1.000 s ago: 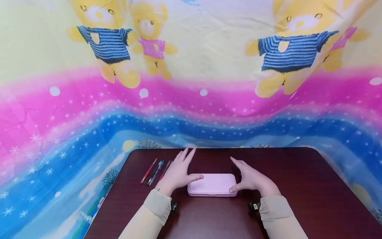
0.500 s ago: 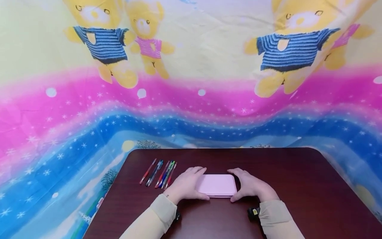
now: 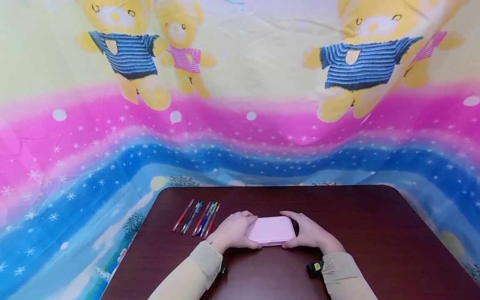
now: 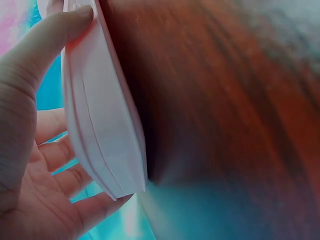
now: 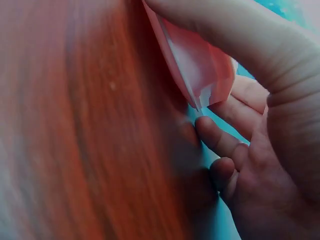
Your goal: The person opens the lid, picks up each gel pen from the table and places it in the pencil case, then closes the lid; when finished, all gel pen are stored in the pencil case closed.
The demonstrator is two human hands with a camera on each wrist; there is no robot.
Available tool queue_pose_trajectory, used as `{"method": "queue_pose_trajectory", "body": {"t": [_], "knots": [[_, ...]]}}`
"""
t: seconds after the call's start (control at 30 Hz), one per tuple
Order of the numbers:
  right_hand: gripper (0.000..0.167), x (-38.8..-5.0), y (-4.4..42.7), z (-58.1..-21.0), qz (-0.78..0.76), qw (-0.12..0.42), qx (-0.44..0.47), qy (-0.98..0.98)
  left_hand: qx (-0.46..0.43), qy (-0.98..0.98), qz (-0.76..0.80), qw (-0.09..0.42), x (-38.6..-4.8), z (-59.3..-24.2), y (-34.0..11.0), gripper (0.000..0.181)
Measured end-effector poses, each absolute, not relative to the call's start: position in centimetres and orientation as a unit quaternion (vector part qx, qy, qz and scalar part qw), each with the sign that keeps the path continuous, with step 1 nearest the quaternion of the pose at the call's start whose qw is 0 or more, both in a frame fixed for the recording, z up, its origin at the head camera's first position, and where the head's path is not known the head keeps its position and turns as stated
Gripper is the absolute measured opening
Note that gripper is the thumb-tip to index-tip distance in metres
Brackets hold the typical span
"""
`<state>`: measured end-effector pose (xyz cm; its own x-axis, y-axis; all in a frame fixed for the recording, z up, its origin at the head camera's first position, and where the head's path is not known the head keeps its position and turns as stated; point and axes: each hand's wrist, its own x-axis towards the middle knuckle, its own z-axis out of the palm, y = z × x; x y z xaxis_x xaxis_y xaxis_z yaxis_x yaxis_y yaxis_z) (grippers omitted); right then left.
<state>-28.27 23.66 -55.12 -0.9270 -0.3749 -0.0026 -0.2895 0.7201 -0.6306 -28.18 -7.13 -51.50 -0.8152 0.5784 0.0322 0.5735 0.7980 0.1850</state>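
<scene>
A closed pink case (image 3: 271,230) lies between the two hands over the table. My left hand (image 3: 234,231) grips its left end, thumb on the front side and fingers behind; the left wrist view shows the thumb on the pale side of the case (image 4: 102,110), with the left hand (image 4: 37,165) around it. At the right end my right hand (image 3: 309,232) holds the case, thumb at the front and fingers at the back. In the right wrist view the right hand (image 5: 265,130) curls around the case end (image 5: 202,65), the lower fingers bent below it.
Several pens (image 3: 198,218), red, black, blue and green, lie side by side on the dark wooden table (image 3: 375,233), left of my left hand. A cloth printed with bears (image 3: 240,141) hangs behind the table's far edge.
My left hand has come down from over the pens and case onto the case's left end. The right hand has closed in at the right end, and the case now looks slightly tilted.
</scene>
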Motion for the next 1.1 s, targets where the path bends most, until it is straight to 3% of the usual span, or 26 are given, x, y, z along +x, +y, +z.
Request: {"method": "queue_pose_trajectory", "body": {"t": [0.73, 1.0, 1.1], "knots": [[0.108, -28.8, 23.7, -55.9, -0.331, 0.047, -0.182, 0.925, 0.327, 0.942, 0.068, 0.013, -30.2, -50.2, -6.9, 0.091], [0.113, -28.6, 23.8, -56.0, -0.349, 0.055, -0.185, 0.917, 0.29, 0.934, 0.199, 0.069, -30.7, -50.4, -8.1, 0.067], [0.114, -28.5, 23.8, -56.0, -0.35, 0.058, -0.184, 0.916, 0.287, 0.931, 0.207, 0.087, -30.7, -50.2, -8.5, 0.07]]}}
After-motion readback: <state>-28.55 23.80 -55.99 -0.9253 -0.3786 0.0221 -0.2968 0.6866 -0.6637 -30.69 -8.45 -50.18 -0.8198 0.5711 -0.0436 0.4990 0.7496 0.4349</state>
